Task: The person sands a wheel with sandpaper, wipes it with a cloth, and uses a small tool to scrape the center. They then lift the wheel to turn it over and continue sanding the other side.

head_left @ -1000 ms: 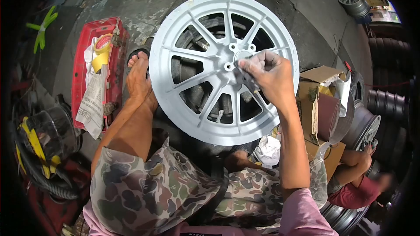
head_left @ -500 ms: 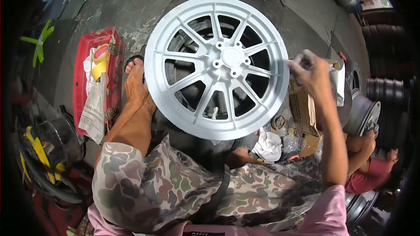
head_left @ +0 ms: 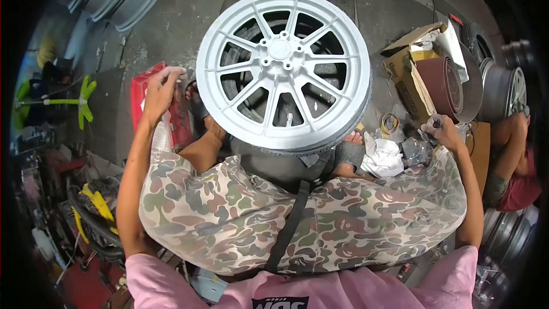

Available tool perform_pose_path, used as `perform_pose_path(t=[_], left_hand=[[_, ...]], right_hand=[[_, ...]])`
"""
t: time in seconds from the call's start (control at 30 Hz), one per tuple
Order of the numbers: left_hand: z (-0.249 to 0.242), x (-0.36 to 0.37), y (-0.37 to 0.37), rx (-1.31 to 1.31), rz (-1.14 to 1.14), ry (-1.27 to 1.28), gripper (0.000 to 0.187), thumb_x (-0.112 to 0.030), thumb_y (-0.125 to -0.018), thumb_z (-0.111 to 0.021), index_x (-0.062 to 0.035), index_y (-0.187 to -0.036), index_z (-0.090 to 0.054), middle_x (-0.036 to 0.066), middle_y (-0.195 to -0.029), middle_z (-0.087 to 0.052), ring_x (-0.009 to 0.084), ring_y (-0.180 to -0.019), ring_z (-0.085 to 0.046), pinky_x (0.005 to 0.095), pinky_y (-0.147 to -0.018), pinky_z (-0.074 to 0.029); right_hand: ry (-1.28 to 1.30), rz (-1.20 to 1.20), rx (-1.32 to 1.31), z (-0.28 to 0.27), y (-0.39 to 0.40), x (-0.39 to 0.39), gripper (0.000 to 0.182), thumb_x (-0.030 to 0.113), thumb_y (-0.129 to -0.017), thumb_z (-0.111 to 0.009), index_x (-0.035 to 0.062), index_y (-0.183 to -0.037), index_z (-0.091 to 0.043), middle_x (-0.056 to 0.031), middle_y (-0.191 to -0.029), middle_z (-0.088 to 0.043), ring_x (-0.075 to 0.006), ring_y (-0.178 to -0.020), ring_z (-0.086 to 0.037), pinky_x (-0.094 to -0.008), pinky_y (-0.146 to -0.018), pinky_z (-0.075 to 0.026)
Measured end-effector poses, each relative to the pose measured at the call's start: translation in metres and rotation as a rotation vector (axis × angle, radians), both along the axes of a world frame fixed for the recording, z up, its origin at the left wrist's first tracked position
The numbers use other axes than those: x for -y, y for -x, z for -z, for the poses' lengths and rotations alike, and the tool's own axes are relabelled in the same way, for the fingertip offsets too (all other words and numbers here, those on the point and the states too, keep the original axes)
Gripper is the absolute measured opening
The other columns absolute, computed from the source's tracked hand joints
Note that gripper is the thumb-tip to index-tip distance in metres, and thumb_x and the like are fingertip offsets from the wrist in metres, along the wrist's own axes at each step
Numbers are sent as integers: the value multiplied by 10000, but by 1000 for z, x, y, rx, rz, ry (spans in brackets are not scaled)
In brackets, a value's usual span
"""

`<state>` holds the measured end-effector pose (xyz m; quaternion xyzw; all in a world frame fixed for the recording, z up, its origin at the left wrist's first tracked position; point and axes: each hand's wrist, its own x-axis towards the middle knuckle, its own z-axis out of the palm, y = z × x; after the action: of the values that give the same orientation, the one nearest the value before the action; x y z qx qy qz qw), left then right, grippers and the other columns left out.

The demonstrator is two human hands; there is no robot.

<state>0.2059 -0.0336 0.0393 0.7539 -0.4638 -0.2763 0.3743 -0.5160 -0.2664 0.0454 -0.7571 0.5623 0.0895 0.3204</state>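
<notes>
White wheel (head_left: 279,50) likely wanted light, even touches; left hand (head_left: 162,88) and right hand (head_left: 446,131) were off it, grips unclear.

A smooth, matt finish is borne by the metal wheel (head_left: 279,72). Hard plastic is suggested by the red box (head_left: 182,115), patterned cloth is seen in the shorts (head_left: 240,212), creased cardboard in the carton (head_left: 407,83); the floor (head_left: 380,6) is roughly scuffed.
</notes>
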Motion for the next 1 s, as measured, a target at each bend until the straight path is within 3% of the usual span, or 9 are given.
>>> perform_pose_path(t=[0.07, 0.1, 0.2, 0.43, 0.6, 0.7, 0.87, 0.93, 1.0], left_hand=[[-45, 13, 30, 33, 156, -104, 328, -263, -1066, -577, 19, -1134, -730, 55, -948, -728, 92, -795, -631, 276, -753, -518], [-59, 16, 44, 48, 301, -215, 333, -269, -1053, -589, 16, -1145, -733, 72, -982, -737, 103, -824, -641, 289, -779, -527], [-68, 18, 89, 370, 639, -333, 318, -199, -982, -590, -12, -1204, -718, 208, -1151, -724, 368, -1103, -692, 426, -984, -542], [-15, -7, 138, 1059, 860, -494, 375, -98, -860, -643, -66, -1234, -659, 145, -1200, -622, 361, -1079, -634, 450, -956, -545], [1, 4, 120, 979, 863, -400, 233, -134, -842, -662, -48, -1051, -715, 178, -1045, -656, 388, -1011, -636, 481, -901, -543], [0, 17, 116, 661, 598, -465, 303, -242, -852, -676, -3, -1014, -768, 252, -950, -684, 444, -912, -679, 527, -829, -537], [12, 29, 93, 612, 588, -534, 300, -268, -847, -681, 29, -858, -723, 208, -769, -715, 306, -721, -704, 439, -702, -544], [8, 30, 111, 445, 571, -509, 222, -205, -903, -638, 11, -928, -687, 118, -765, -710, 197, -715, -681, 368, -687, -541], [-26, 28, 187, 330, 641, -346, 200, -150, -915, -645, 11, -1026, -685, 146, -858, -699, 266, -771, -677, 376, -737, -543]], right_hand=[[154, 25, 66, 18, 1, -22, 295, 183, -891, -840, 4, -797, -625, -45, -699, -600, -133, -689, -503, -328, -670, -465], [127, 14, 74, 40, 8, -26, 294, 248, -833, -871, 20, -871, -689, -161, -798, -711, -256, -764, -674, -400, -749, -531], [-28, 159, -188, 57, -9, -66, 325, 313, -854, -831, 23, -896, -689, -210, -888, -729, -320, -858, -714, -435, -807, -542], [-49, 181, -21, 150, 18, -139, 344, 337, -862, -816, 21, -903, -688, -218, -902, -727, -342, -867, -709, -444, -808, -539], [-26, 248, 122, 185, 30, -171, 358, 354, -868, -805, 19, -908, -688, -225, -912, -726, -357, -874, -706, -451, -809, -537], [7, 303, 217, 198, 42, -196, 366, 365, -871, -799, 18, -911, -688, -228, -918, -725, -367, -878, -704, -455, -810, -536], [71, 452, 538, 223, 50, -246, 382, 382, -876, -788, 17, -916, -687, -234, -929, -724, -382, -884, -700, -462, -811, -534], [88, 542, 765, 236, 44, -266, 388, 389, -879, -784, 16, -918, -687, -237, -933, -723, -389, -887, -699, -465, -811, -533], [97, 596, 1013, 254, 34, -280, 394, 396, -881, -780, 15, -920, -687, -239, -937, -723, -395, -890, -698, -467, -812, -532]])
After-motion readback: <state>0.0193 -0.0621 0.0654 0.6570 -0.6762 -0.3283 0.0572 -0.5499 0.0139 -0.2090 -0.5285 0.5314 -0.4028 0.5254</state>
